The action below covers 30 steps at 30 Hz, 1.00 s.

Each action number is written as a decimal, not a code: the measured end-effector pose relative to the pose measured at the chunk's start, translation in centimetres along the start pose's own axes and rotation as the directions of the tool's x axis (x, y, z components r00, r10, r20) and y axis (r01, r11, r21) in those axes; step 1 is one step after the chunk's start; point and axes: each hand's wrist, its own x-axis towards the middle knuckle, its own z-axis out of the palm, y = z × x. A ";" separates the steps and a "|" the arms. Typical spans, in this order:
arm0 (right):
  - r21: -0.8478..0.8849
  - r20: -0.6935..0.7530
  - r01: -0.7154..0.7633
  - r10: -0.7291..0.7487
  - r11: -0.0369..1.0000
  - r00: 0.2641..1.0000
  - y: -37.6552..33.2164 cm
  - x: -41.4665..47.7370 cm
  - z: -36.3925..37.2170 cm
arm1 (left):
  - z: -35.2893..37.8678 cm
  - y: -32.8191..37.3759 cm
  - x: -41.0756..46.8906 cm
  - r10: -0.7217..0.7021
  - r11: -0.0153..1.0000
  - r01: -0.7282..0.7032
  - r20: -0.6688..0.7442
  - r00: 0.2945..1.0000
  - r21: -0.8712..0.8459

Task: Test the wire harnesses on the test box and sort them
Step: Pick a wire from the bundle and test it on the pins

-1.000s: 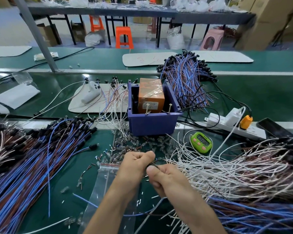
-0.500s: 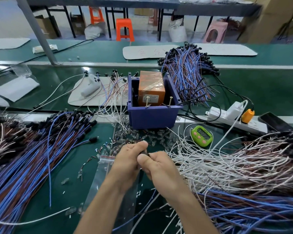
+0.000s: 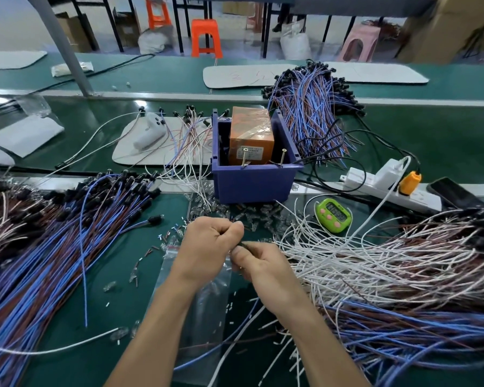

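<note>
Since a second ago the two hands have drawn in on each other. The thin dark piece that then showed in a gap between them is now almost swallowed.

The left hand (image 3: 207,247) is curled into a loose fist, thumb and forefinger pinched on the dark end of a wire harness (image 3: 243,244). The right hand (image 3: 260,265) sits just under and beside it, thumb pressed down on the same end. The end is too small for me to make out just what they are doing to it. What looks like the harness's wire trails back under the wrists toward the person, so its long axis runs near to far, with the worked end farthest from the body.

That matters, because the test box (image 3: 250,135), orange and taped, stands straight ahead of the hands in its blue bin (image 3: 252,182), well beyond the fingertips. The left hand is slightly the nearer of the two. I'd judge the next move is a plain forward reach, the end already aimed the right way.

For sorting, a pile of blue and brown harnesses (image 3: 53,247) lies off to the left of the left hand. A tangle of white wires (image 3: 375,261) lies just right of the right hand.
</note>
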 end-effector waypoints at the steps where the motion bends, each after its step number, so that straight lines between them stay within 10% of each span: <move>1: -0.016 -0.014 0.022 -0.022 1.000 1.000 -0.2 0.0 0.0 | -0.2 -0.1 0.0 0.005 1.000 -0.005 0.007 1.000 0.003; 11: 0.211 -0.079 0.171 -0.158 0.962 0.984 -1.1 0.8 0.1 | 1.3 0.3 0.6 -0.257 0.767 0.281 0.125 0.958 -0.577; 19: 0.171 -0.013 0.142 -0.142 0.975 0.990 1.0 0.6 -0.7 | -0.3 1.5 0.4 0.071 0.978 -0.069 -0.003 0.997 0.199; 24: 0.192 -0.020 0.105 -0.103 0.976 0.994 2.1 -0.2 -1.7 | -2.2 0.6 1.0 -0.195 0.973 0.181 -0.096 0.976 -0.141; 30: 0.137 -0.022 0.153 -0.152 0.979 0.988 1.2 -0.3 -2.4 | -1.0 -1.3 2.2 -0.310 0.936 0.334 -0.189 0.932 0.111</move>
